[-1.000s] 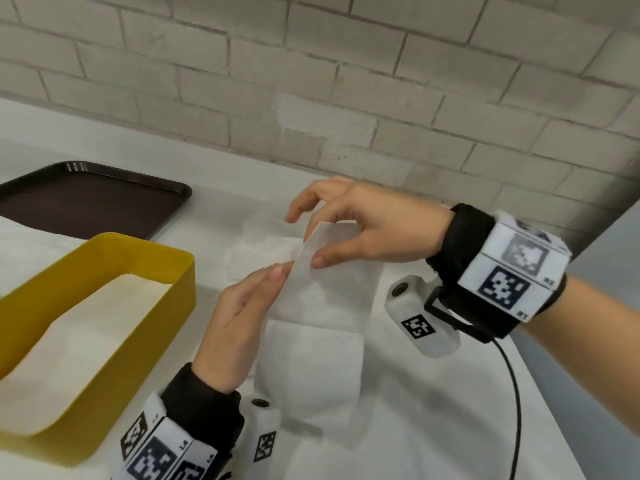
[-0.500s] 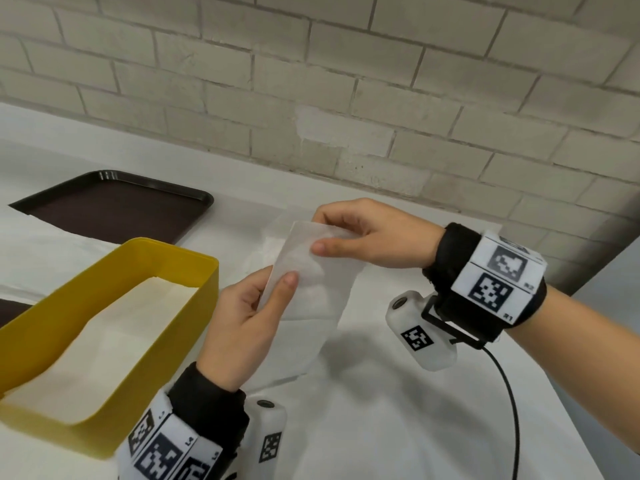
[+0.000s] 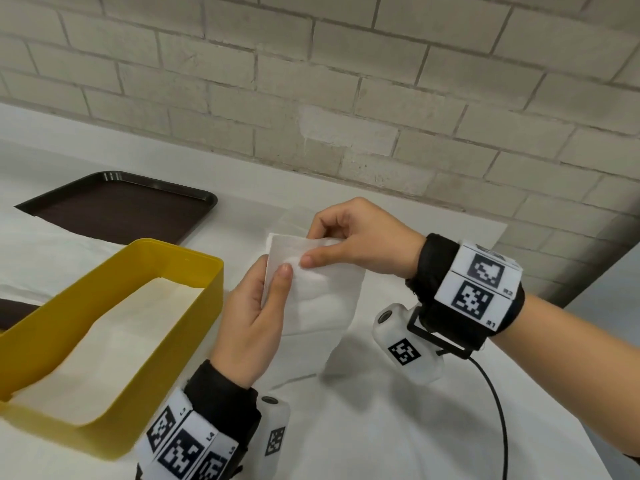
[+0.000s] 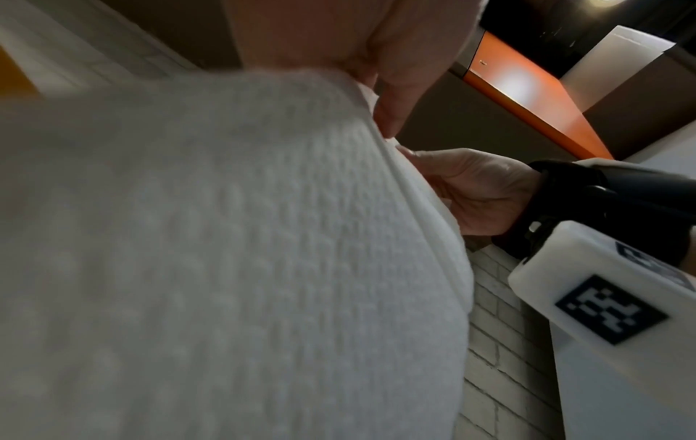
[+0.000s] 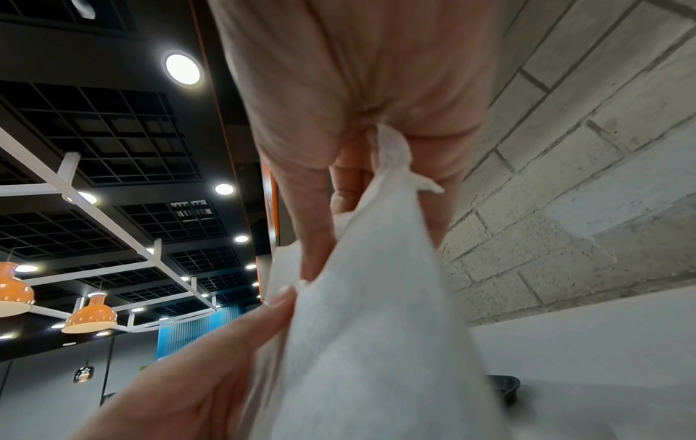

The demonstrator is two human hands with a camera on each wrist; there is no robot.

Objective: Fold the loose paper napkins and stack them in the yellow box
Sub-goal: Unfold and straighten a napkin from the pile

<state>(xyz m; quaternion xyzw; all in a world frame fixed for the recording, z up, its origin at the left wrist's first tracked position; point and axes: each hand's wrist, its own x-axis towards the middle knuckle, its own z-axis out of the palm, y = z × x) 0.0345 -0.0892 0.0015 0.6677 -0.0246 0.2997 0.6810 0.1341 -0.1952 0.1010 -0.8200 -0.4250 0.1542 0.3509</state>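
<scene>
Both grips pinch one white napkin [image 3: 318, 292] in the air above the desk [image 3: 381, 427]: the left hand [image 3: 252, 327] holds its left edge with thumb on top, the right hand [image 3: 360, 240] nips the upper edge between thumb and fingers. Just left of them sits the yellow box [image 3: 166, 341], with a dark tray [image 3: 114, 206] behind it.

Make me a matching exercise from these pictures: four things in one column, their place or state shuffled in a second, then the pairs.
Things:
1. napkin
2. yellow box
3. brown tray
4. right hand

Places or states:
A. flat on the table, behind the box
B. held up in both hands
C. pinching the napkin's top edge
D. open-topped, left of the left hand

Pairs: 1-B, 2-D, 3-A, 4-C
</scene>
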